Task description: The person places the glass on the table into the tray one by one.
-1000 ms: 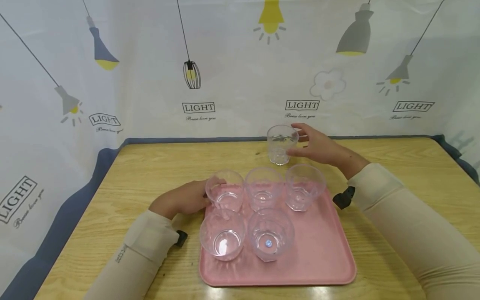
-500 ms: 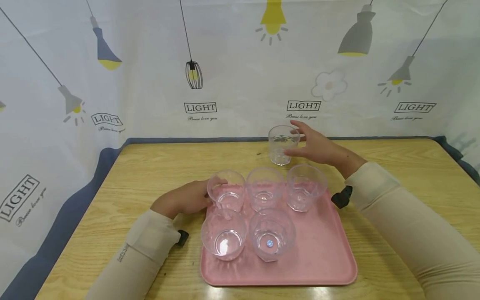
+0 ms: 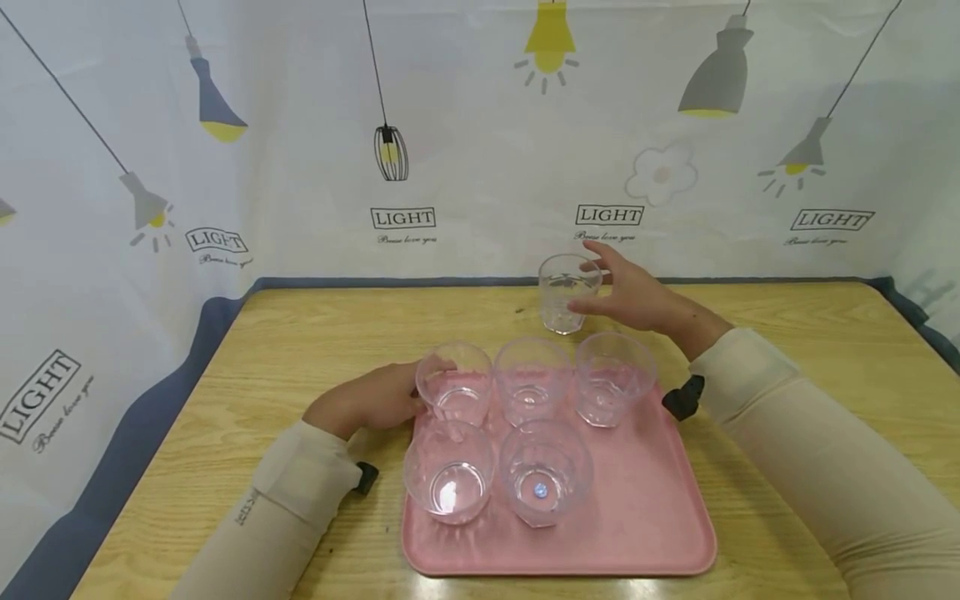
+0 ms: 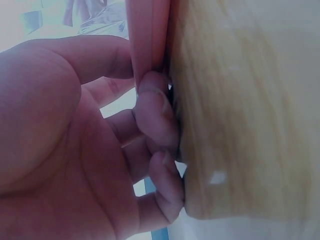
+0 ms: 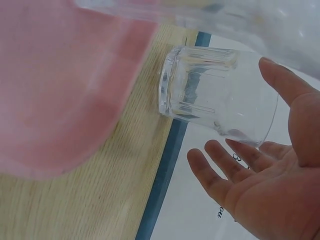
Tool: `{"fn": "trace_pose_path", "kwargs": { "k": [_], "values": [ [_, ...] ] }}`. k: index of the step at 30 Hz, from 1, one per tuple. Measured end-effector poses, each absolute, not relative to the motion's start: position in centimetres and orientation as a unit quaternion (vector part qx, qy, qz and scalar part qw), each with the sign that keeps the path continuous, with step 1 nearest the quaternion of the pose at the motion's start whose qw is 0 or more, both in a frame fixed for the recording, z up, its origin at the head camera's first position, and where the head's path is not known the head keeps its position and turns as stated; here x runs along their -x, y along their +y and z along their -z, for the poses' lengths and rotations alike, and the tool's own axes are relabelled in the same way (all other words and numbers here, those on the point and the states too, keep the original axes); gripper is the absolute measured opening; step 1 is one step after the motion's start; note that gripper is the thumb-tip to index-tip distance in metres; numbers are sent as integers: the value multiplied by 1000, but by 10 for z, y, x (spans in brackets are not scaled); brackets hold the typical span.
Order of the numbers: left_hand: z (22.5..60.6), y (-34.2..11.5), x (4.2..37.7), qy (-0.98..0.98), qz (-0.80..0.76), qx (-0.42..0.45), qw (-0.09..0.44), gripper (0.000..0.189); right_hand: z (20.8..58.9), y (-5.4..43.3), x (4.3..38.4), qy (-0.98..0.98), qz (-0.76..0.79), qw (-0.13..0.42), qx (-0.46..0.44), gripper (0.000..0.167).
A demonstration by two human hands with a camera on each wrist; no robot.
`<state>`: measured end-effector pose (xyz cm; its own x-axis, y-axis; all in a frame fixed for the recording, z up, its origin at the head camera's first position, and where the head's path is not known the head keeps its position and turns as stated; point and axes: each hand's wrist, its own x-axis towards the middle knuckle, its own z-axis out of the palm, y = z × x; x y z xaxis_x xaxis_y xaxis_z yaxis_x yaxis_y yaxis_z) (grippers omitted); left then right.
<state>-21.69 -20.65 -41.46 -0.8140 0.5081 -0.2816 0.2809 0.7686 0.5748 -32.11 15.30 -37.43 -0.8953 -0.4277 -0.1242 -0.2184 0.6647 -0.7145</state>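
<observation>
My left hand holds the left edge of a pink tray; in the left wrist view its curled fingertips tuck under the tray's rim. On the tray stand several clear plastic cups, a row of three at the back, including the back right cup, and two in front. Behind the tray, another clear cup stands upright on the table. My right hand is spread around that cup's right side, thumb in front and fingers behind. In the right wrist view the thumb overlaps the rim, and the fingers are straight and loose.
A wooden table carries everything. A white curtain printed with lamps hangs right behind its back edge. The front middle cup has a small bluish spot at its base. Bare tray shows at the front right.
My right hand has edged slightly left, its thumb and fingers further around the cup behind the tray. The left hand, tray and cups keep their places while the head view shifts a little.
</observation>
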Motion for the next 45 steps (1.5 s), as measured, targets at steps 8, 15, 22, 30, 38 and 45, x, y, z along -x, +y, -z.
{"fn": "trace_pose_path", "kwargs": {
  "k": [8, 15, 22, 30, 38, 45],
  "values": [
    [415, -206, 216, 914, -268, -217, 216, 52, 375, 152, 321, 905, 365, 131, 175, 100],
    [415, -206, 217, 914, -267, -214, 218, 53, 375, 151, 323, 902, 371, 138, 170, 99],
    [415, -206, 217, 914, -269, -216, 215, 51, 376, 150, 324, 902, 371, 145, 168, 89],
    [414, -205, 216, 915, -264, -222, 207, 51, 376, 148, 321, 888, 403, 154, 160, 92],
    [413, -205, 216, 914, -269, -217, 213, 52, 378, 148, 322, 875, 429, 173, 142, 96],
    [413, -206, 215, 914, -269, -216, 215, 51, 382, 148, 320, 862, 457, 167, 139, 95]
  ]
}}
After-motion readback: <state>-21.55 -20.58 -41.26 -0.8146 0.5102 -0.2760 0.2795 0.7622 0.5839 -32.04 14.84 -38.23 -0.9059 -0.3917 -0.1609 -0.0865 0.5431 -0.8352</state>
